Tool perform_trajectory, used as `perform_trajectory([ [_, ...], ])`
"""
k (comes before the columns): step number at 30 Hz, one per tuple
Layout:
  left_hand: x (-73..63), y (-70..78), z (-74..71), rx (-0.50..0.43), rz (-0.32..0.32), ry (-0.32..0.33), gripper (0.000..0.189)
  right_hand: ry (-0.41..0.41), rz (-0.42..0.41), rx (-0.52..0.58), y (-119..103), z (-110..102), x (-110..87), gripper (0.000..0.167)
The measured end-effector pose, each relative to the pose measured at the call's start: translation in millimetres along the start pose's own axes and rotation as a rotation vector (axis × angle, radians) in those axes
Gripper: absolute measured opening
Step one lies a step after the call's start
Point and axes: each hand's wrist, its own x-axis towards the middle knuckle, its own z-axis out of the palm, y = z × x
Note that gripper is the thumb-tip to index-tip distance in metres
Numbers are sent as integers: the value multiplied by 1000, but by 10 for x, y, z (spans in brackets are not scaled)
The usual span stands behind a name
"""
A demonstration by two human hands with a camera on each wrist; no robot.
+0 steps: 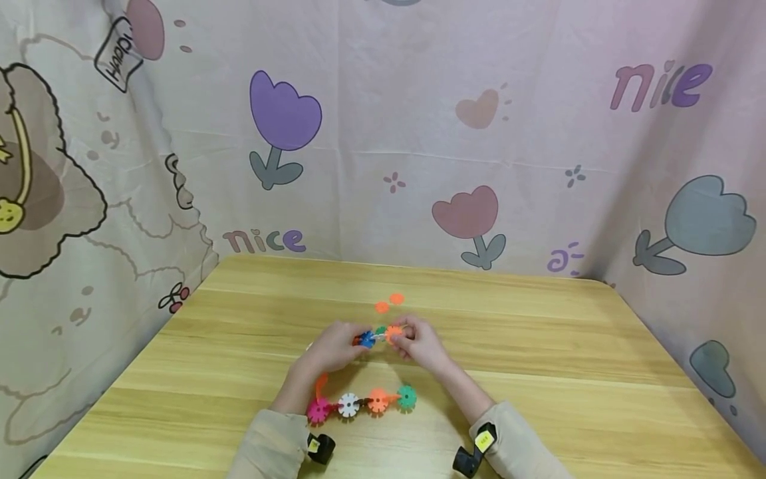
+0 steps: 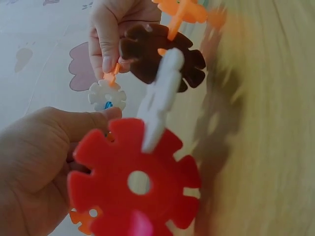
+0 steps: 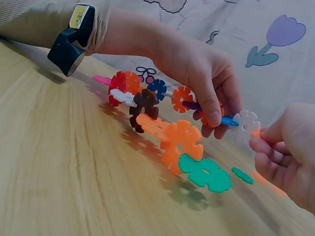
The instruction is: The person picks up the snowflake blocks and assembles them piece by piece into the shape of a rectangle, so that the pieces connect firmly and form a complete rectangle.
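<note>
Notched plastic snowflake discs are linked slot to slot into a chain. My left hand (image 3: 197, 69) pinches an orange disc (image 3: 220, 109) of the chain between thumb and fingers. A blue disc (image 1: 367, 339) comes next to it, then a white disc (image 3: 247, 129). My right hand (image 1: 421, 342) pinches an orange disc (image 1: 393, 334) between thumb and fingertips, right at the white disc's edge. Closer to my body, a linked row holds a red disc (image 2: 115, 169), a brown disc (image 2: 140, 59) and a green disc (image 1: 407, 397) at its right end.
Beyond my hands, loose orange discs (image 1: 397, 299) lie on the wooden table (image 1: 509, 332). A loose green disc (image 3: 242, 175) lies nearer them. A printed cloth (image 1: 383, 120) hangs along the table's back and sides. The linked row lies between my forearms.
</note>
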Motion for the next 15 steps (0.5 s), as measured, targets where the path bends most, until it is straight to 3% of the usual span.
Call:
perform_trajectory([
  [7, -10, 20, -23, -27, 35, -34, 7, -19, 27, 42, -43, -5, -26, 26],
  [15, -17, 35, -36, -67, 24, -66, 8, -40, 40, 81, -48, -24, -17, 22],
])
